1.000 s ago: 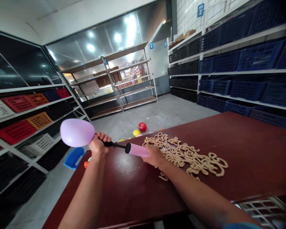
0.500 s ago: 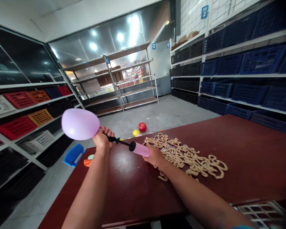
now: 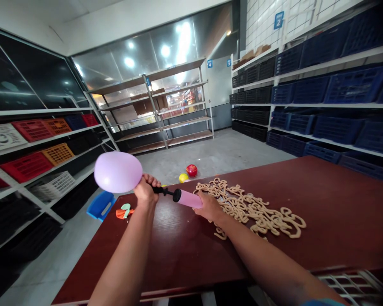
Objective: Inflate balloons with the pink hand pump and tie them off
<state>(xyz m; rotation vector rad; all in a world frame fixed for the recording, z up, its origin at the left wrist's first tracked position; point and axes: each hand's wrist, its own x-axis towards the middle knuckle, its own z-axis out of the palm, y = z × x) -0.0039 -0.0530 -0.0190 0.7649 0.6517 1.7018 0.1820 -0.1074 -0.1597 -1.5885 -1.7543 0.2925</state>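
A partly inflated lilac balloon [image 3: 118, 172] bulges out to the left of my left hand [image 3: 147, 190]. That hand is closed around the balloon's neck and the black end of a hand balloon pump [image 3: 188, 199]; the fingers hide where the two meet. My right hand [image 3: 207, 207] wraps the pump's pink barrel. Only a short stretch of the black rod shows between the hands. Just beyond my right hand, a tangle of beige, rope-like strands [image 3: 242, 206] spreads over the brown table [image 3: 178, 263]. Deflated orange and pale green balloons [image 3: 124, 211] lie left of my left forearm.
A red ball-like object [image 3: 192, 170] and a yellow one [image 3: 183, 178] rest on the floor past the table. A blue stool [image 3: 100, 206] stands beyond the left edge. Crate-filled shelves [image 3: 322, 104] line both sides; a metal rack [image 3: 161, 114] stands at the back.
My left hand has moved right, toward my right hand, carrying the balloon with it. The pump's visible rod has shortened. More of the deflated balloons on the table shows.
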